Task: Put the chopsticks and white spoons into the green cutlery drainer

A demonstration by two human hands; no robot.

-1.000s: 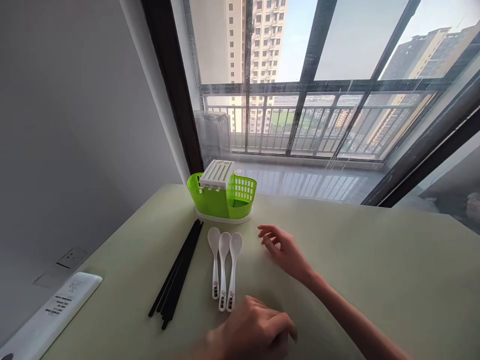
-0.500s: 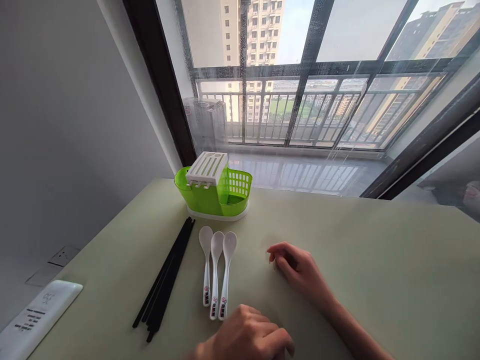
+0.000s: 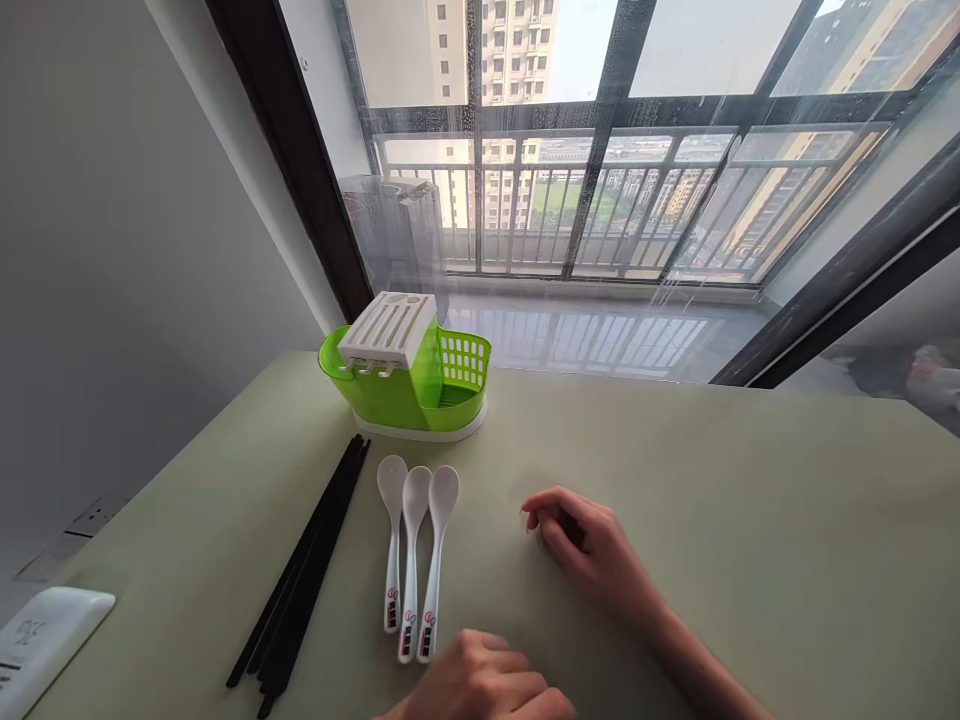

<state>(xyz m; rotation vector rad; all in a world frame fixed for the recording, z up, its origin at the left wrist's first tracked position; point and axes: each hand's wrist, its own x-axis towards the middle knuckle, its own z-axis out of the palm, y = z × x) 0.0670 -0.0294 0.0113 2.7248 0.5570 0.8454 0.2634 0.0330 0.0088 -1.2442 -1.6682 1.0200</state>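
Observation:
My right hand [image 3: 581, 545] rests on the pale green table [image 3: 750, 540], fingers curled loosely, holding nothing, right of the spoons. My left hand [image 3: 487, 688] lies at the bottom edge with fingers curled, empty, just below the spoon handles. Three white spoons [image 3: 412, 555] lie side by side, bowls pointing away from me. A bundle of black chopsticks [image 3: 304, 580] lies to their left. Behind them stands a green cutlery holder [image 3: 409, 375] with a white slotted lid on its left part.
A white device [image 3: 37, 645] lies at the table's left front corner. A grey wall with a socket runs along the left. A big window with a balcony railing and tall buildings is behind the table.
My right hand drew back toward me and its fingers curled in. My left hand slid lower in the picture. The view shifted to the right and tilted, so all things sit further left.

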